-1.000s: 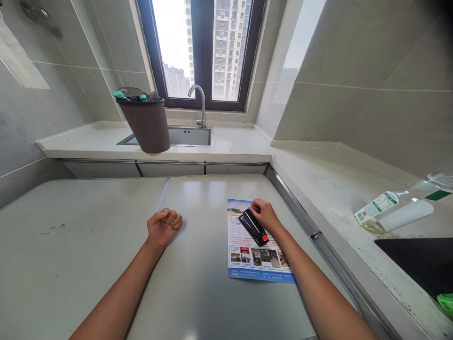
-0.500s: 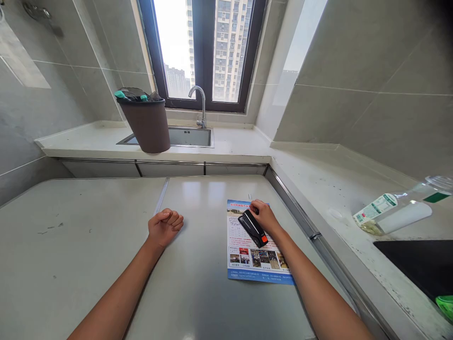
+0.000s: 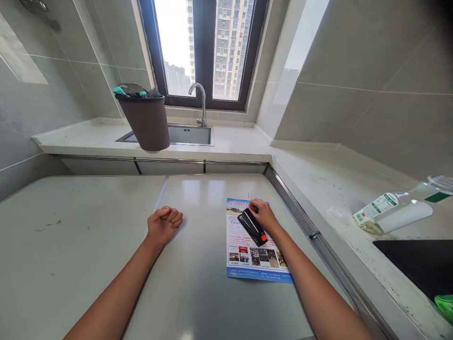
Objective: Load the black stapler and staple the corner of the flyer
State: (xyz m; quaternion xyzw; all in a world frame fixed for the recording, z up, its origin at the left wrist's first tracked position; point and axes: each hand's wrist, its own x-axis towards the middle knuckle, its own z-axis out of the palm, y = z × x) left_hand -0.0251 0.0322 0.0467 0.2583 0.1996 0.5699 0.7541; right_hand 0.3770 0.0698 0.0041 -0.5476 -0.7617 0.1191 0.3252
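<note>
My left hand (image 3: pixel 164 224) rests as a loose fist above the pale table, with nothing showing in its curled fingers. A printed flyer (image 3: pixel 234 236) with blue edges, red text and small photos lies flat to its right. On the flyer is a black stapler (image 3: pixel 252 227) with an orange-red end, slanting down to the right. My right hand (image 3: pixel 262 213) is closed right beside the stapler, over the flyer's upper right part. A small dark bit shows at its fingertips, too small to name. The right forearm covers the flyer's lower right corner.
The pale table (image 3: pixel 191 293) fills the foreground. Behind it, a brown bin (image 3: pixel 150 123) with bottles in it stands by the sink (image 3: pixel 193 135) and faucet (image 3: pixel 203 104). A clear bottle (image 3: pixel 399 208) lies on the right counter (image 3: pixel 318 189), near a black panel (image 3: pixel 421 264) and a green object (image 3: pixel 445 304).
The view has shifted very slightly. Both hands, the stapler and the flyer keep the same places relative to one another.
</note>
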